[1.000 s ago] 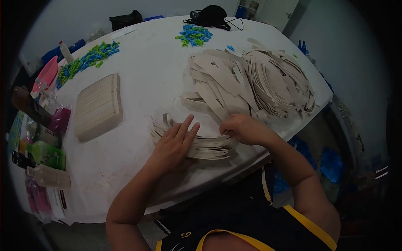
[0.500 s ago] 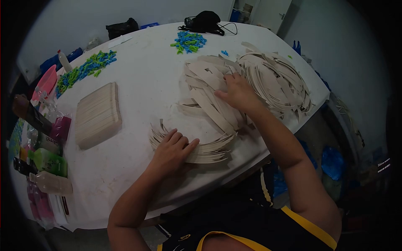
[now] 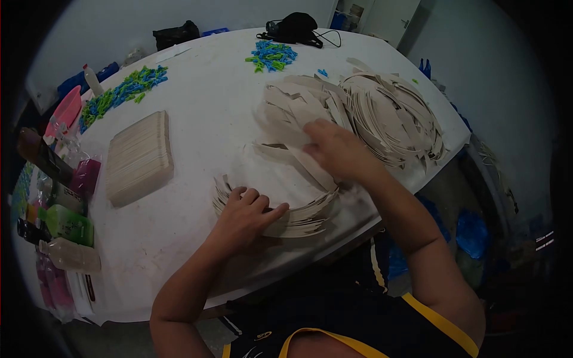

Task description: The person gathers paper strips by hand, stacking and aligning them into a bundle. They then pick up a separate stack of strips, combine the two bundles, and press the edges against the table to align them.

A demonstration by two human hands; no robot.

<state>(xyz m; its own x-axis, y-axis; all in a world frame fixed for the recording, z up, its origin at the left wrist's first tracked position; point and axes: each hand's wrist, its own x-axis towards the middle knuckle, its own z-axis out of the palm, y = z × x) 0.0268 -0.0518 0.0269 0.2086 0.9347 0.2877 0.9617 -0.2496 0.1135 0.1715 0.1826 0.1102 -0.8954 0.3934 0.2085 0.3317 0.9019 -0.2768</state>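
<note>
Left grip clasps the curved bundle, while right grip, near loose strips, blurs beyond telling

Right hand blurred, grip unreadable.
Fingertips smeared, can't tell if they hold any loose strips. Left hand covers part of the strip bundle, own palm hidden. Shirt cut by bottom edge, logo too small.

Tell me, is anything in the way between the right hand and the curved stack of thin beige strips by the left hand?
Yes: a long, wide beige strip runs between the right hand and the curved stack of thin beige strips; nothing else shows there.
</note>
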